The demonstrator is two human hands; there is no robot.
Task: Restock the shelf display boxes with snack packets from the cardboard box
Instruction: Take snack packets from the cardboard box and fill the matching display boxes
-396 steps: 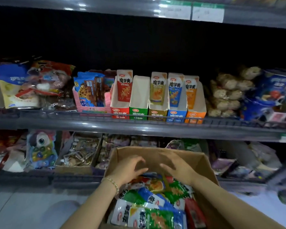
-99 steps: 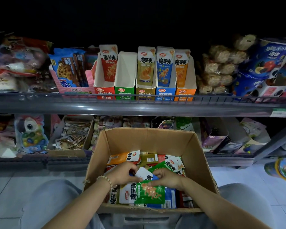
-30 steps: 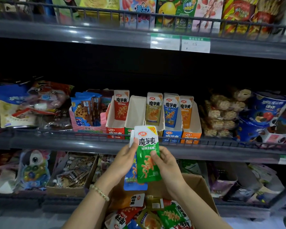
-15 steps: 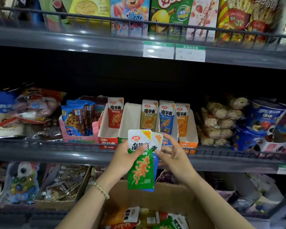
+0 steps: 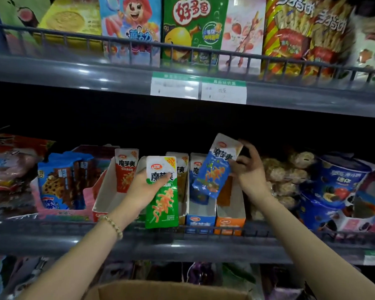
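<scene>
Left hand [image 5: 143, 189] grips a green packet [image 5: 162, 198] upright before the shelf [image 5: 52, 241]; right hand [image 5: 247, 169] pinches a tilted blue packet [image 5: 212, 172] above the blue box [image 5: 200, 219]. Each packet should be turned upright, label facing near, then lowered into its matching box.

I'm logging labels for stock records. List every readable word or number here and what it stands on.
"魔芋爽": blue packet, in the right hand.
"魔芋爽": red packet, in the leftmost display box.
"好多鱼": green box, upper shelf.
"20%": green packet, in the left hand.
Price tags: too blurred to read.
</scene>
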